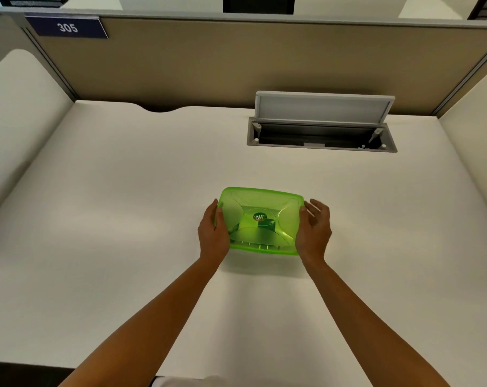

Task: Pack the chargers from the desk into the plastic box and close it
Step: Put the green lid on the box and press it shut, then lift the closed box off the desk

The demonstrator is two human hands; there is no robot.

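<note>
A translucent green plastic box (260,219) sits in the middle of the white desk (125,219), its lid on top with a round label at the centre. My left hand (213,233) grips the box's left side, thumb over the lid edge. My right hand (313,229) rests against the right side with its fingers loosely spread. Dark shapes show faintly through the lid; I cannot tell what they are. No chargers lie loose on the desk.
A cable hatch (321,135) stands with its grey flap raised at the back right of the desk. Beige partition walls (236,60) enclose the desk on three sides, with a sign reading 305 (67,27) at the upper left.
</note>
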